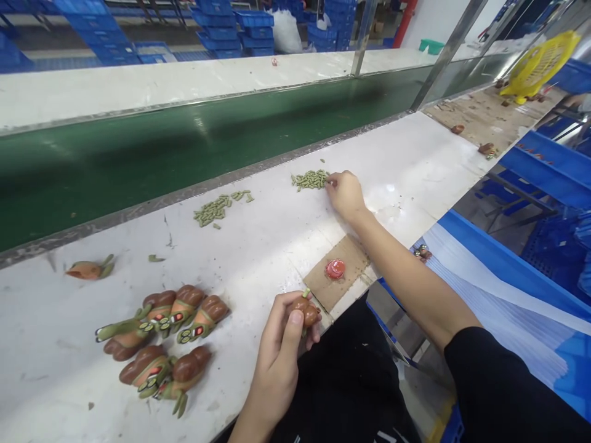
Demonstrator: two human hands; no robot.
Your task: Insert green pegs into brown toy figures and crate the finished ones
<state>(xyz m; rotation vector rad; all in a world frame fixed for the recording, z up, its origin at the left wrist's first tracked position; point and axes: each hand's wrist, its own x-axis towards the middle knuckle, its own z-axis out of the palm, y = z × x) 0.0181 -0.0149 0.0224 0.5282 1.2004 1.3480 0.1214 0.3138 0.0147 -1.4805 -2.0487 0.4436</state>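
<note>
My left hand [279,351] is closed round a small brown toy figure [307,311] with a green piece sticking up from it, held at the near edge of the white table [258,258]. My right hand [345,194] reaches far out and pinches at a pile of small green parts [310,179] near the conveyor's edge. A second pile of green parts [213,210] lies to the left. Several brown and green toy figures [161,344] lie grouped on the table at the near left.
A green conveyor belt [138,154] runs behind the table. A red round cap [335,269] sits on a cardboard patch [351,258]. One lone brown figure [90,269] lies at the left. Blue crates [554,166] stand to the right, a yellow basket [540,64] farther back.
</note>
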